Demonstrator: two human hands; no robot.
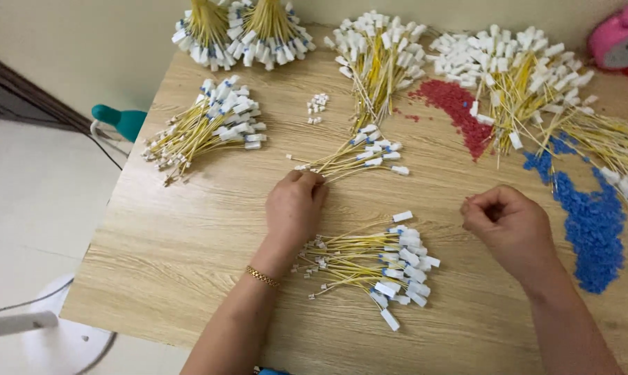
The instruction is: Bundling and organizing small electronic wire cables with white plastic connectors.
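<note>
Yellow thin wires with white plastic connectors [352, 158] are pinched by the left hand [294, 207]; the right hand [508, 226] hovers loosely curled, apparently empty.

Your arms: bare to the frame edge, no sleeves in view | your left hand [295, 203]: thin gold chain bracelet [262, 277] at the wrist, no rings visible | your right hand [510, 226]: no bracelet, watch or rings visible
</note>
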